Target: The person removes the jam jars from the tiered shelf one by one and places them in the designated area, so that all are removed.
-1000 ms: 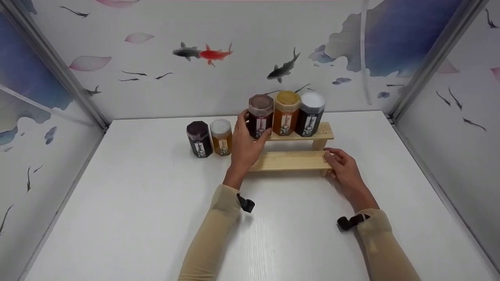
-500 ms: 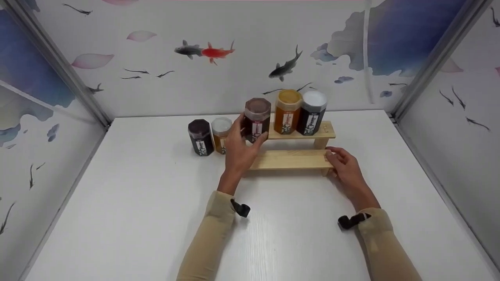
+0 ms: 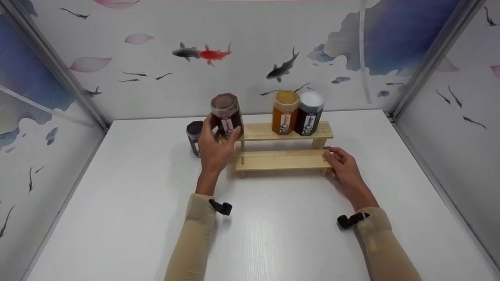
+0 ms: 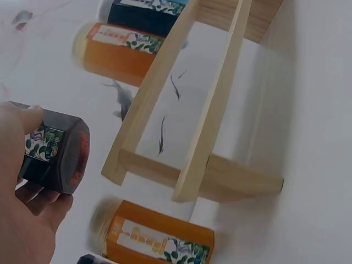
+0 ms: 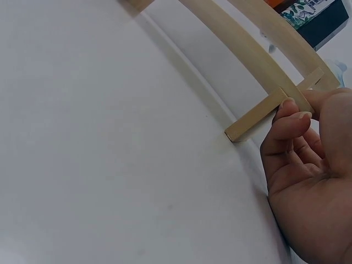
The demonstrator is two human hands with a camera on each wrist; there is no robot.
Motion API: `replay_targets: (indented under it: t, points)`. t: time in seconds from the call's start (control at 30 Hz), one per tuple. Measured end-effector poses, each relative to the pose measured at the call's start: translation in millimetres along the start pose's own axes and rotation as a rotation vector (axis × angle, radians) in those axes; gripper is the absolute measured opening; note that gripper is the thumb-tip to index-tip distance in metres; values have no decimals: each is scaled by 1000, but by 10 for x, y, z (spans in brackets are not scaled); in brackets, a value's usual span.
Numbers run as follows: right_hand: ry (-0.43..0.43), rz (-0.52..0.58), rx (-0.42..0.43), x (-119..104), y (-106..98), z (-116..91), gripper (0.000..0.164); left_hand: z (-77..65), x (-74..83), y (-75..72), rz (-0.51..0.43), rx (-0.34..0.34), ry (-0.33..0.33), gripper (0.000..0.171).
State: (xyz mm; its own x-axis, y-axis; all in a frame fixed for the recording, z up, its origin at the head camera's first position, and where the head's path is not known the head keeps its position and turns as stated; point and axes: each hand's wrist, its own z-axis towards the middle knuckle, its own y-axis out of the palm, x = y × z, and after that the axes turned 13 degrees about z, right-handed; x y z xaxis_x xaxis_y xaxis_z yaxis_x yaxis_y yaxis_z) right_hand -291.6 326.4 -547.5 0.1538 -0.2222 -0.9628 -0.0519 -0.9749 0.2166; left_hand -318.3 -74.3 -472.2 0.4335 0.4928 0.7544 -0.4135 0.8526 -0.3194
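Note:
My left hand (image 3: 214, 154) grips a dark octagonal jar (image 3: 227, 115) with a brownish lid, thumb on the label side and fingers round the back. In the left wrist view that jar is raised, apart from the wooden two-tier rack (image 3: 279, 160). At the rack's right end, my right hand (image 3: 346, 168) pinches the end of the lower board between thumb and fingers. An amber jar (image 3: 286, 115) with a yellow lid and a dark jar (image 3: 309, 116) with a white lid stand side by side on the upper board's right half.
Left of the rack, a dark-lidded jar (image 3: 194, 137) stands on the white table (image 3: 129, 203), partly behind my left hand. Another amber jar (image 4: 159, 234) beside the rack shows in the left wrist view; my hand hides it from the head camera. Printed panels enclose the table.
The brown-lidded jar has left the upper board's left end and moved leftward in my left hand, over the amber jar on the table. My right hand has stayed on the rack.

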Motion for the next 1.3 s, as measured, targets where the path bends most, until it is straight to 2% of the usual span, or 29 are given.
replay_targets:
  t: [0.17,0.3,0.43,0.63,0.8,1.07,1.3]
  points:
    - [-7,26,9,-3,9,6,61,-58,-156,-203,43,-26,0,82]
    - [-19,42,8,18,20,12,62,-119,-263,-352,75,-48,27,83]
    - [-12,43,7,17,2,6,65,-185,-352,-439,133,-91,40,83]
    - [2,81,1,0,-2,-9,64,-283,-522,-459,202,-234,18,84]
    - [-4,57,-2,-5,26,-18,63,-347,-631,-423,235,-350,-17,80]
    - [3,85,-9,-1,29,-16,61,-355,-685,-415,241,-419,-83,80]
    - [-37,29,-6,13,20,-9,63,-355,-639,-425,251,-446,-119,77]
